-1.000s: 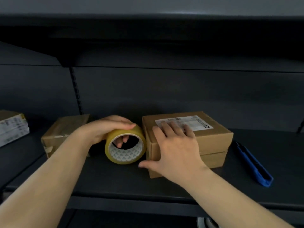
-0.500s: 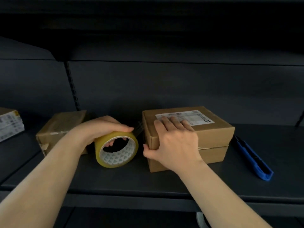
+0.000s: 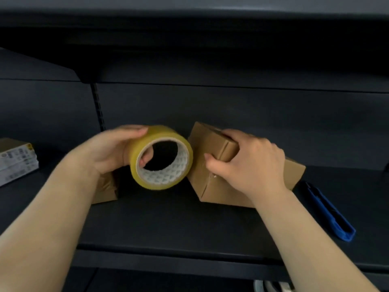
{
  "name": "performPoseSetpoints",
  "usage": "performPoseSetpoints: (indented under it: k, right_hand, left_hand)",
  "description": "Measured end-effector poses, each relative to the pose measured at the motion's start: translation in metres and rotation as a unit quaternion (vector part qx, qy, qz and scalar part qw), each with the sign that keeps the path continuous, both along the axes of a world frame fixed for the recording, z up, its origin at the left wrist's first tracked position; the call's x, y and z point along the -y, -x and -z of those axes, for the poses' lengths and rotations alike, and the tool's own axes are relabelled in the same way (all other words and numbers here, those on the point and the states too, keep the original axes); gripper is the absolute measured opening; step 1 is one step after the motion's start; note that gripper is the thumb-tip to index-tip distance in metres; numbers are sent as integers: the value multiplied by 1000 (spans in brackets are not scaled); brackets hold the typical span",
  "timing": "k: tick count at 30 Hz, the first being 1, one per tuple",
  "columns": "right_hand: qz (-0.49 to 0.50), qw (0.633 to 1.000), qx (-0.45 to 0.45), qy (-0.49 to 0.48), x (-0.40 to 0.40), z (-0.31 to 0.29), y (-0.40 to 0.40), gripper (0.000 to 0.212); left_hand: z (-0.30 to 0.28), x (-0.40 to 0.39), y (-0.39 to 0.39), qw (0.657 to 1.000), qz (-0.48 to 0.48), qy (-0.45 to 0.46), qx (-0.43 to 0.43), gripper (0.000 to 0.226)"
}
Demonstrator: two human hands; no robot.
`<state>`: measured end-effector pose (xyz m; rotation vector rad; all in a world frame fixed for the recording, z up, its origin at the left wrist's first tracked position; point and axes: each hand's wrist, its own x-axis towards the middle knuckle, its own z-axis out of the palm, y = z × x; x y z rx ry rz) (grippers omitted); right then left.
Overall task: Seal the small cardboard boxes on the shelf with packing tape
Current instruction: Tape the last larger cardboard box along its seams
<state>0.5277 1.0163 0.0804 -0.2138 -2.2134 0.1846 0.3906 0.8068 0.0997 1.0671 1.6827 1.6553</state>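
Note:
My left hand (image 3: 109, 151) grips a yellowish roll of packing tape (image 3: 161, 160), lifted off the shelf, with fingers inside its core. My right hand (image 3: 248, 163) holds a small brown cardboard box (image 3: 210, 165) by its upper corner. The box is tipped up on an edge, its left side raised close against the roll. A second brown box (image 3: 106, 186) stands behind my left wrist, mostly hidden.
A blue utility knife (image 3: 328, 211) lies on the dark shelf (image 3: 179, 224) to the right of the box. At the far left sits a box with white printed labels (image 3: 16, 159). A dark upper shelf overhangs close above.
The roll has risen off the shelf and moved right, up against the box. My right hand has tipped the box from lying flat onto an edge, so the label no longer shows.

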Motion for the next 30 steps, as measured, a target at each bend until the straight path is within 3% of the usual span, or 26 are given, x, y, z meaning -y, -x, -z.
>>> performPoseSetpoints:
  k: [3,7,11,14,16,22,25,28,30]
  right_hand:
    - [-8,1000,-4,8,-5,-1,2,60]
    - [5,995,-37,95,-23,-12,4,61]
    - [17,993,-49,102,-27,-14,5,58]
    - [18,991,-50,124,-28,-13,6,46]
    - [18,988,-49,144,-31,-16,8,35]
    - [29,968,-67,242,-55,-25,3,37]
    - [32,958,-78,273,-62,-27,1,37]
    - [25,943,-92,318,-67,-29,-3,36]
    - [11,929,-109,353,-67,-28,-5,36]
  left_hand:
    - [-5,2,-3,999,-38,17,-18,41]
    - [-4,-2,-4,976,-173,120,-52,37]
    - [8,-13,-13,969,-171,157,-89,36]
    - [5,-26,-9,943,-224,183,-166,18]
    - [-6,-34,-5,929,-219,200,-224,10]
    - [-20,-61,-2,888,-158,292,-319,16]
    - [-3,-77,-4,916,-148,244,-283,18]
    - [-3,-80,-3,959,-126,170,-190,19]
    - [-10,-77,0,969,-101,170,-150,23]
